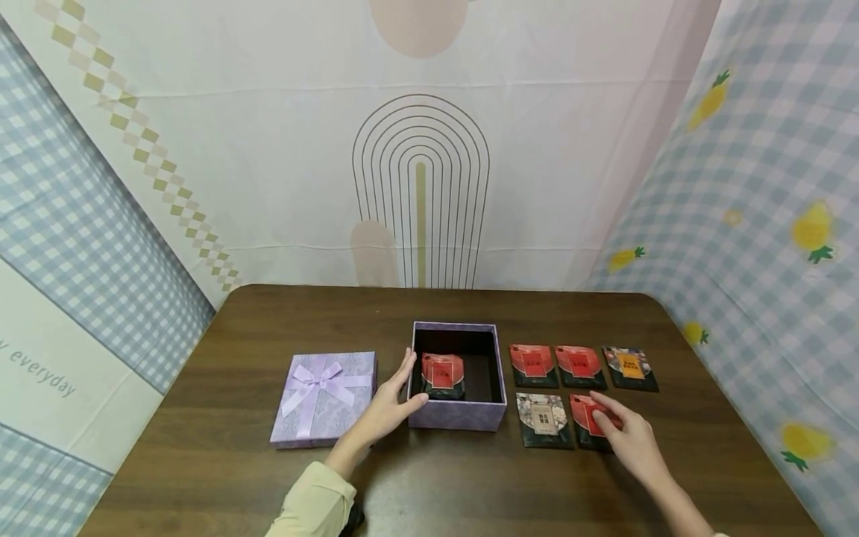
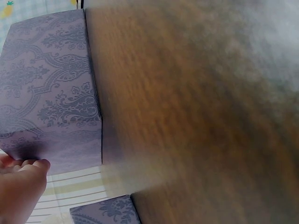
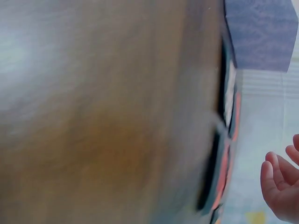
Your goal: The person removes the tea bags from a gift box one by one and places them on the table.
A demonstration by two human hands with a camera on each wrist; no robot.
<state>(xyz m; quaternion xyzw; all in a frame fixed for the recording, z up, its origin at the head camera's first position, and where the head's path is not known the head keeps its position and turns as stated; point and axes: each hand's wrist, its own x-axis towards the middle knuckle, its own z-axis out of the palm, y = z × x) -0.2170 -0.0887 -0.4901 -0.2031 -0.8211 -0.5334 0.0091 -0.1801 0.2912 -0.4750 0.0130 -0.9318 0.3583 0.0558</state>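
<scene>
An open purple patterned box (image 1: 463,416) stands mid-table. My left hand (image 1: 381,410) rests along its left side with fingers extended; in the left wrist view those fingertips (image 2: 43,164) are at the box wall (image 2: 51,74). Inside the box, on its left, lie red-and-black sachets (image 1: 443,377). Over on the right, my right hand (image 1: 634,444) hovers at a red-and-black sachet (image 1: 582,419), partly covering it. From the right wrist view, the right hand (image 3: 282,191) has loosely bent fingers, apart from the sachets (image 3: 222,172) on the table.
Left of the box lies its purple lid (image 1: 335,418) with a ribbon bow. Right of the box are two red sachets (image 1: 533,365), an orange-labelled sachet (image 1: 631,367) and a beige-labelled sachet (image 1: 543,420). A patterned cloth (image 1: 288,171) hangs behind the wooden table (image 1: 235,418).
</scene>
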